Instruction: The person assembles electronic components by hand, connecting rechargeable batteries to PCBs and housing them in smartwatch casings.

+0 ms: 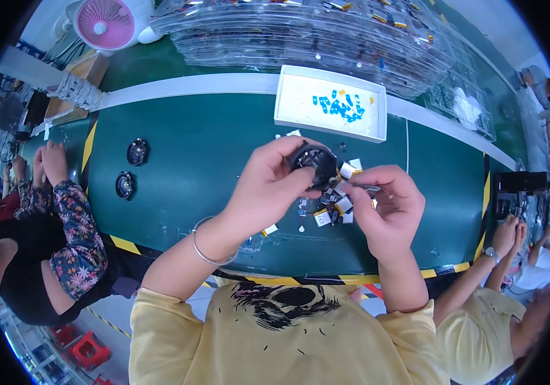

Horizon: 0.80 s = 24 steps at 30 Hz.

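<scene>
My left hand (273, 183) grips a round black plastic housing (313, 160), its open side with small inner parts facing up. The thumb presses on the housing's inside. Close to its right, my right hand (387, 205) is closed, thumb and forefinger pinched on something small and dark that I cannot make out. Beneath and between both hands lies a loose pile of small silver pouch batteries (322, 218) with yellow tape ends, mixed with small dark parts. A small blue circuit board (303, 205) lies beside the pile.
Two more black housings (137, 152) lie on the green work surface (185, 147) at left. A white box (331, 132) with small blue pieces stands beyond my hands. Stacked clear trays (313, 38) and a pink-and-white fan (104, 24) are farther back. Other people's hands (54, 160) work at both sides.
</scene>
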{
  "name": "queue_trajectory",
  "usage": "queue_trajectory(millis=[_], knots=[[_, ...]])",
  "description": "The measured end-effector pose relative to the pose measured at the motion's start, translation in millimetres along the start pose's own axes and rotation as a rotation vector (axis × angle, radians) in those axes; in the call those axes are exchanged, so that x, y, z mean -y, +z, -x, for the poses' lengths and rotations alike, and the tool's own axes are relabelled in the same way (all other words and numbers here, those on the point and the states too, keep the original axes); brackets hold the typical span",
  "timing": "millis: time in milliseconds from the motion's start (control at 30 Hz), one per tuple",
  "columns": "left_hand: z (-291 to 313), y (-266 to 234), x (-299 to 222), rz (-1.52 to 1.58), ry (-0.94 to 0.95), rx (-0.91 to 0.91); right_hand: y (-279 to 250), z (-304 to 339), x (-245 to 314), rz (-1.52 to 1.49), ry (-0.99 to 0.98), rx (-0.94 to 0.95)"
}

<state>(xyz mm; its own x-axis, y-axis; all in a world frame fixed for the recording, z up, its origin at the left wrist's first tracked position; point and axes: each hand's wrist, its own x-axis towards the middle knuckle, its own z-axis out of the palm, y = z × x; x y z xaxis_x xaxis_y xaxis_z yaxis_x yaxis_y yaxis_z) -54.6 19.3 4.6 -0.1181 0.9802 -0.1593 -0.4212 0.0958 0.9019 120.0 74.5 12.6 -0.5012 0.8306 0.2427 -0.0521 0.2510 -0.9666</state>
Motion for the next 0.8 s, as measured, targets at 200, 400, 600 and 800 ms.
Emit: queue_trajectory(millis=[200, 400, 600, 800], knots=[[3, 10, 11, -0.031, -0.099, 0.034, -2, -8, 0, 0.391, -0.265, -0.015], [11, 12, 21, -0.375, 0.125, -0.009, 7, -12, -5, 0.479, -0.355, -0.007], [15, 11, 21, -0.377, 0.157, -0.025, 10, -10, -5, 0.472, -0.343, -0.005], [18, 13, 16, -0.465, 0.155, -0.053, 10, -10, -6, 0.465, -0.386, -0.017]])
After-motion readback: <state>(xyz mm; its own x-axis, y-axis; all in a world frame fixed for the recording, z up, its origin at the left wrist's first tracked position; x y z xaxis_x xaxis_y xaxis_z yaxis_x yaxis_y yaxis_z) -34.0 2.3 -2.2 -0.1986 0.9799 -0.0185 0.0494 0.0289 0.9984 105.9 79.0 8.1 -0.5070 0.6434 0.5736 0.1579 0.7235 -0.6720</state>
